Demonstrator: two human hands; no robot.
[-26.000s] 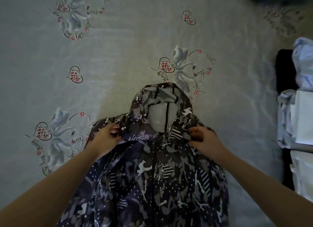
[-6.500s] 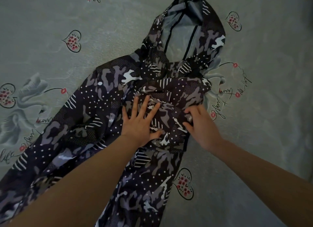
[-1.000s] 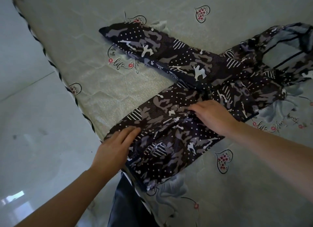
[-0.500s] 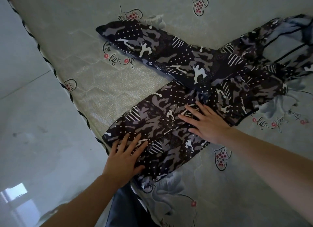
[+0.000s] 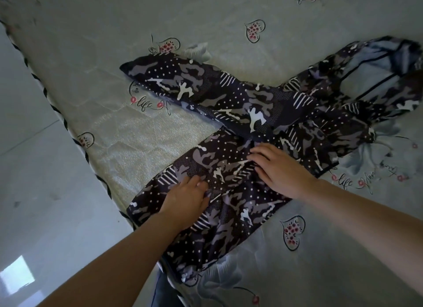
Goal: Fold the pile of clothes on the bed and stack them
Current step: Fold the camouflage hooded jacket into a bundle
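Note:
A dark camouflage hooded jacket [image 5: 231, 217] lies spread across the bed [image 5: 160, 15], its body partly folded over itself. One sleeve [image 5: 206, 93] stretches out to the left and the hood [image 5: 377, 68] lies at the far right. My left hand [image 5: 185, 201] rests flat on the lower body of the jacket near the bed's edge. My right hand [image 5: 279, 169] presses on the fabric at the middle of the jacket, fingers pointing left.
The bed sheet is pale with heart and flower prints. Its striped edge [image 5: 68, 128] runs diagonally down the left side, with tiled floor [image 5: 34, 192] beyond it. Dark trousers [image 5: 167, 293] show at the bottom.
Both hands have slid up along the jacket's body, the left from the hem toward the middle. The view has shifted so the jacket sits lower in the frame.

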